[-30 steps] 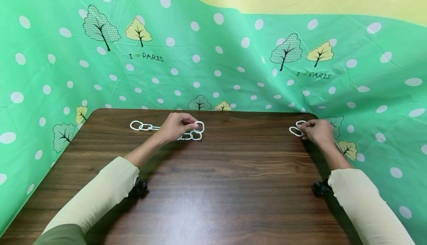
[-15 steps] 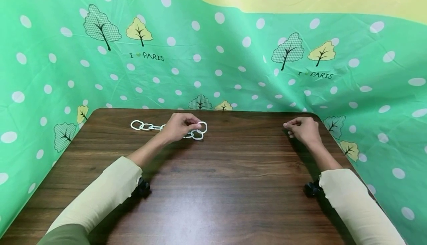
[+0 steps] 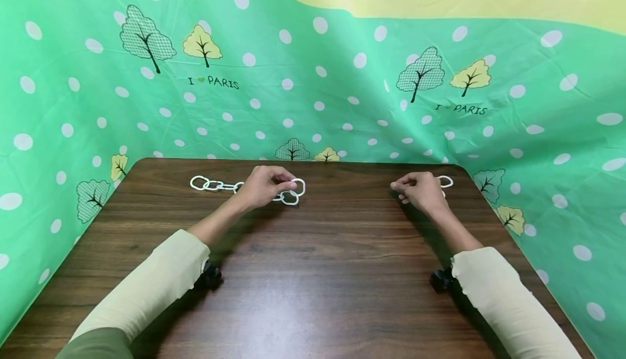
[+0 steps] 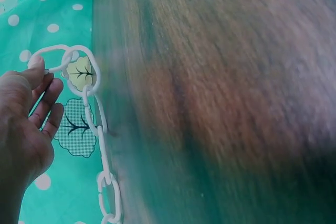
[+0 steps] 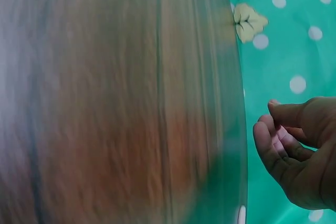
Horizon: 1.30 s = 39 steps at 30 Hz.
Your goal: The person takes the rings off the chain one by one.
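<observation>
A chain of white plastic links (image 3: 212, 186) lies along the back of the brown table. My left hand (image 3: 264, 186) pinches the chain's right end link (image 3: 299, 186) between thumb and fingers, raised off the table in the left wrist view, where the link (image 4: 52, 49) has several more hanging from it. The hand covers the chain's middle in the head view. My right hand (image 3: 420, 190) is over the back right of the table, fingers loosely curled; in the right wrist view no object shows between thumb and fingers (image 5: 268, 142). Just right of it are loose white links (image 3: 446, 181), partly hidden.
The wood-grain table (image 3: 313, 272) fills the space in front of me. A green polka-dot cloth (image 3: 313, 76) printed with trees hangs at the back and sides. A black wrist camera (image 3: 442, 280) sits below the right forearm, another (image 3: 211, 276) below the left.
My right hand has moved left, away from the loose links it was fingering, which stay at the back right. The left hand has shifted slightly right with the chain's end link.
</observation>
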Each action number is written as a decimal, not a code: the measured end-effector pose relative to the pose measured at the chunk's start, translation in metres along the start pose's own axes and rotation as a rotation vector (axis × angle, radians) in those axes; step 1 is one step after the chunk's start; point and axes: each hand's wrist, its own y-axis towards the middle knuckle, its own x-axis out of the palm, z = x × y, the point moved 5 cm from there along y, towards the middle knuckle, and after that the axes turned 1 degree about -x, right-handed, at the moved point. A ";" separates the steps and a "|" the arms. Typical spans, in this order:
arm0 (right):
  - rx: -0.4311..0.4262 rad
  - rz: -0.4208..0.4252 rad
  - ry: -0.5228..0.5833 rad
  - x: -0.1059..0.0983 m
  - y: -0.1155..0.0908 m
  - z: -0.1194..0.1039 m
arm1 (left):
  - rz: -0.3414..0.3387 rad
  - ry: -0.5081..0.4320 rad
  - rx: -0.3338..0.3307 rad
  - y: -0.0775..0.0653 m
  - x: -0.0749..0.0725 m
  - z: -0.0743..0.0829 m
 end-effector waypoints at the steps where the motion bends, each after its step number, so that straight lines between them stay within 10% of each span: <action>1: -0.004 -0.005 0.000 0.003 0.000 -0.002 | 0.000 -0.001 0.002 0.000 0.000 0.000; 39: -0.133 -0.178 0.012 0.070 -0.009 -0.068 | -0.029 -0.014 -0.013 0.005 0.015 0.013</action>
